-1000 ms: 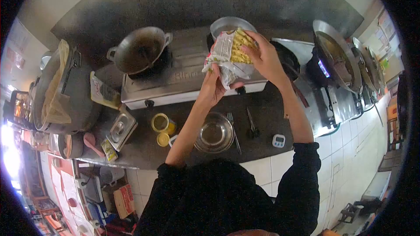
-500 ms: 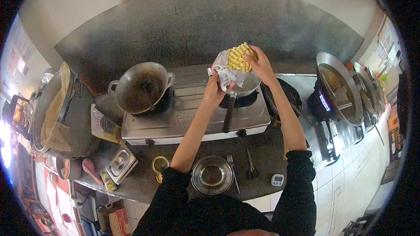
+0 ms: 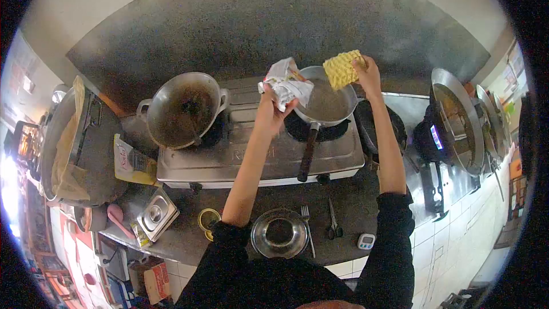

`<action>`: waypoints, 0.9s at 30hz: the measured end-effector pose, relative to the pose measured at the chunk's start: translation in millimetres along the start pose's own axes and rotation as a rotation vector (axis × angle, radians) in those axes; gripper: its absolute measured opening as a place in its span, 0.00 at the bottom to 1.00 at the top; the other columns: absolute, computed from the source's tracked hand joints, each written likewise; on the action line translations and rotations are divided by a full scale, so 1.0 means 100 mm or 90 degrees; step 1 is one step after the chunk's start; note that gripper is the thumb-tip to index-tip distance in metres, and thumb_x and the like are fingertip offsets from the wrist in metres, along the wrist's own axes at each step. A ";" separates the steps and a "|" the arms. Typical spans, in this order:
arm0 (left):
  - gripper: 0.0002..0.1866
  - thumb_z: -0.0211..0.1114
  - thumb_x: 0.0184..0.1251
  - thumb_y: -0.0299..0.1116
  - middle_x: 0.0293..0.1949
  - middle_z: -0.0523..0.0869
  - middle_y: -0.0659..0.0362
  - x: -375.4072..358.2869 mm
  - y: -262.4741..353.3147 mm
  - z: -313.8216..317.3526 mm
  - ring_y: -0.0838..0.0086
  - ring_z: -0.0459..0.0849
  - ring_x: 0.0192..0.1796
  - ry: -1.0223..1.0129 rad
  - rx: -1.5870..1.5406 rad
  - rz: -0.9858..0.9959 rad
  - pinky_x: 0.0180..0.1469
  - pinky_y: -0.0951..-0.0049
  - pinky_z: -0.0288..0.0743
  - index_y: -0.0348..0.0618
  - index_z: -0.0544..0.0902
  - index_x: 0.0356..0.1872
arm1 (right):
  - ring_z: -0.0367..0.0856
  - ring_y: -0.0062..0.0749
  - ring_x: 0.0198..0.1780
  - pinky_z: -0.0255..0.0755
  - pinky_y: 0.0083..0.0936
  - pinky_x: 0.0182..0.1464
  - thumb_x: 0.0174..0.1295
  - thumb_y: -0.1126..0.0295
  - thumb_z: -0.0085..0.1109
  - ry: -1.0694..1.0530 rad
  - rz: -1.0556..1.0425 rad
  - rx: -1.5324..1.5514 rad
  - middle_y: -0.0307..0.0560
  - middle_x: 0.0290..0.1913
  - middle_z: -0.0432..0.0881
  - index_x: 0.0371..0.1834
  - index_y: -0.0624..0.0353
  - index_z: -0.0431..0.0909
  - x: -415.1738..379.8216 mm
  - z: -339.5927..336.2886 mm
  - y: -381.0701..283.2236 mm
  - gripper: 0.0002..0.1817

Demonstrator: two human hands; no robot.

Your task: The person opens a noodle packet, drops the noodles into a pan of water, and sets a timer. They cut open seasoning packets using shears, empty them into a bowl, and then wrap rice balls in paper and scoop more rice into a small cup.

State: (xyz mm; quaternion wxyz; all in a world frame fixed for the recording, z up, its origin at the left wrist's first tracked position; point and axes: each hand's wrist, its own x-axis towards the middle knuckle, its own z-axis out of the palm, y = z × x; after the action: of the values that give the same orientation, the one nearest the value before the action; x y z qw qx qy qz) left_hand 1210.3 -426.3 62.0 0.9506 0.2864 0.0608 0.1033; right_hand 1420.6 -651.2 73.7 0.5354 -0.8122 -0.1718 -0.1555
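Note:
My right hand (image 3: 369, 77) grips a yellow block of dried instant noodles (image 3: 343, 70) by its right end, above the back right of a saucepan. My left hand (image 3: 273, 107) is closed around a crumpled white and red noodle wrapper (image 3: 287, 84), at the pan's left rim. Below both hands, the saucepan (image 3: 326, 103) sits on the right burner of a two-burner gas stove (image 3: 251, 157), with cloudy liquid in it. Its dark handle (image 3: 309, 151) points toward me.
A used wok (image 3: 186, 111) stands on the left burner. Along the counter are a glass bowl (image 3: 278, 233), a fork (image 3: 307, 229), scissors (image 3: 333, 223) and a timer (image 3: 366, 241). An oil pouch (image 3: 132, 162) and a large pot (image 3: 94, 149) stand left; another wok (image 3: 452, 120) is at right.
The noodle block has come out of its wrapper and moved right in my right hand. My left hand has shifted slightly left with the wrapper, uncovering the saucepan between them.

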 end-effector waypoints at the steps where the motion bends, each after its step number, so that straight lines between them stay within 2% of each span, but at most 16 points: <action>1: 0.25 0.43 0.69 0.51 0.52 0.76 0.55 -0.01 0.04 -0.02 0.63 0.77 0.51 0.008 -0.003 0.004 0.49 0.63 0.80 0.42 0.65 0.57 | 0.79 0.42 0.45 0.74 0.36 0.46 0.55 0.62 0.60 -0.035 -0.090 -0.114 0.55 0.46 0.76 0.53 0.63 0.68 -0.05 0.05 0.05 0.25; 3: 0.25 0.44 0.69 0.50 0.51 0.75 0.54 -0.03 0.11 0.02 0.62 0.78 0.51 0.018 -0.011 0.012 0.48 0.64 0.81 0.41 0.64 0.57 | 0.79 0.48 0.44 0.74 0.39 0.46 0.55 0.66 0.58 -0.103 -0.272 -0.345 0.59 0.47 0.75 0.54 0.59 0.68 -0.16 0.16 0.00 0.23; 6: 0.25 0.44 0.70 0.49 0.51 0.75 0.52 -0.18 0.22 0.21 0.63 0.78 0.50 0.018 -0.063 0.043 0.47 0.64 0.82 0.38 0.64 0.56 | 0.76 0.54 0.47 0.71 0.40 0.48 0.51 0.69 0.59 -0.162 -0.188 -0.287 0.62 0.47 0.75 0.53 0.58 0.69 -0.40 0.37 -0.16 0.24; 9: 0.25 0.45 0.69 0.49 0.52 0.75 0.52 -0.39 0.34 0.42 0.63 0.78 0.51 -0.023 -0.079 0.057 0.48 0.64 0.82 0.38 0.64 0.56 | 0.76 0.49 0.46 0.70 0.40 0.48 0.53 0.67 0.56 -0.109 -0.139 -0.566 0.56 0.43 0.77 0.51 0.63 0.70 -0.62 0.28 -0.60 0.21; 10: 0.25 0.45 0.69 0.49 0.52 0.75 0.52 -0.47 0.39 0.45 0.63 0.78 0.51 -0.038 -0.069 0.060 0.47 0.64 0.82 0.38 0.64 0.56 | 0.76 0.50 0.47 0.71 0.42 0.48 0.54 0.70 0.54 -0.057 -0.170 -0.629 0.58 0.47 0.76 0.52 0.64 0.69 -0.66 0.17 -0.72 0.21; 12: 0.26 0.47 0.68 0.49 0.52 0.75 0.52 -0.72 0.45 0.58 0.63 0.79 0.50 -0.040 -0.040 0.094 0.48 0.64 0.82 0.37 0.65 0.56 | 0.75 0.51 0.49 0.71 0.40 0.48 0.55 0.72 0.53 -0.001 -0.248 -0.567 0.61 0.49 0.75 0.51 0.66 0.70 -0.84 -0.34 -0.97 0.20; 14: 0.27 0.51 0.66 0.48 0.51 0.76 0.50 -0.95 0.52 0.60 0.65 0.79 0.51 -0.012 0.020 0.124 0.49 0.64 0.80 0.36 0.66 0.56 | 0.78 0.50 0.45 0.71 0.38 0.47 0.56 0.74 0.52 -0.092 -0.115 -0.316 0.60 0.39 0.80 0.48 0.63 0.74 -1.36 -1.05 -1.55 0.15; 15: 0.28 0.55 0.65 0.49 0.51 0.76 0.49 -1.05 0.52 0.58 0.64 0.78 0.51 0.004 0.013 0.138 0.50 0.64 0.78 0.35 0.66 0.56 | 0.81 0.38 0.37 0.72 0.28 0.42 0.58 0.80 0.48 -0.110 -0.119 -0.334 0.55 0.35 0.81 0.50 0.58 0.74 -1.65 -1.39 -1.66 0.16; 17: 0.34 0.59 0.60 0.51 0.52 0.76 0.48 -1.51 0.60 0.66 0.60 0.76 0.54 0.248 1.129 0.385 0.53 0.62 0.73 0.35 0.65 0.59 | 0.81 0.37 0.31 0.73 0.29 0.37 0.57 0.78 0.49 -0.257 0.105 -0.262 0.52 0.29 0.81 0.46 0.58 0.77 -2.33 -1.97 -1.90 0.13; 20: 0.25 0.64 0.57 0.38 0.49 0.78 0.43 -1.84 0.65 0.19 0.61 0.78 0.50 0.182 1.371 0.536 0.52 0.63 0.72 0.32 0.73 0.53 | 0.80 0.36 0.31 0.74 0.30 0.38 0.53 0.82 0.48 -0.412 0.307 -0.286 0.52 0.29 0.81 0.45 0.57 0.78 -3.52 -2.59 -1.21 0.17; 21: 0.22 0.59 0.62 0.32 0.53 0.75 0.44 -1.86 0.65 -0.08 0.61 0.77 0.52 0.068 1.011 0.456 0.52 0.65 0.74 0.34 0.70 0.56 | 0.79 0.34 0.34 0.74 0.29 0.39 0.51 0.85 0.48 -0.437 0.302 -0.366 0.53 0.32 0.80 0.45 0.56 0.79 -3.97 -2.69 -0.78 0.19; 22: 0.22 0.55 0.63 0.25 0.57 0.70 0.44 -1.97 0.56 -0.02 0.60 0.76 0.53 0.109 0.939 0.488 0.54 0.70 0.74 0.33 0.66 0.58 | 0.78 0.37 0.38 0.73 0.31 0.43 0.48 0.87 0.47 -0.305 0.311 -0.483 0.53 0.36 0.79 0.46 0.55 0.78 -4.54 -2.65 -0.32 0.22; 23: 0.23 0.54 0.63 0.24 0.59 0.67 0.44 -2.04 0.58 -0.11 0.59 0.74 0.54 0.008 0.584 0.391 0.53 0.73 0.75 0.33 0.64 0.59 | 0.77 0.41 0.43 0.71 0.33 0.46 0.46 0.88 0.46 -0.172 0.302 -0.592 0.54 0.40 0.78 0.47 0.55 0.78 -4.98 -2.58 0.00 0.25; 24: 0.23 0.53 0.63 0.23 0.61 0.65 0.44 -2.10 0.60 -0.20 0.59 0.72 0.56 -0.041 0.216 0.305 0.53 0.76 0.76 0.33 0.62 0.60 | 0.74 0.44 0.48 0.69 0.34 0.49 0.46 0.89 0.44 -0.110 0.316 -0.530 0.54 0.44 0.76 0.49 0.54 0.77 -5.21 -2.53 0.08 0.27; 26: 0.25 0.52 0.63 0.22 0.62 0.63 0.44 -2.22 0.46 -0.24 0.58 0.69 0.58 -0.071 0.280 0.320 0.51 0.78 0.78 0.36 0.61 0.62 | 0.66 0.49 0.56 0.67 0.34 0.54 0.45 0.90 0.42 -0.079 0.334 -0.444 0.54 0.54 0.70 0.57 0.50 0.71 -5.41 -2.42 0.07 0.34; 27: 0.25 0.51 0.64 0.22 0.62 0.63 0.44 -2.28 0.34 -0.23 0.58 0.68 0.59 -0.047 0.525 0.397 0.50 0.78 0.79 0.38 0.61 0.63 | 0.65 0.49 0.58 0.65 0.36 0.55 0.45 0.90 0.43 -0.105 0.241 -0.542 0.54 0.56 0.68 0.59 0.45 0.70 -5.57 -2.34 0.20 0.36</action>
State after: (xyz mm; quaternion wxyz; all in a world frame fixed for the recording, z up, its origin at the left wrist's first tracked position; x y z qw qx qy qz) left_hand 979.5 -438.9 74.5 0.6844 0.6450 -0.0257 0.3390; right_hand 916.5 -937.0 -96.9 0.1585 -0.9861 0.0166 -0.0470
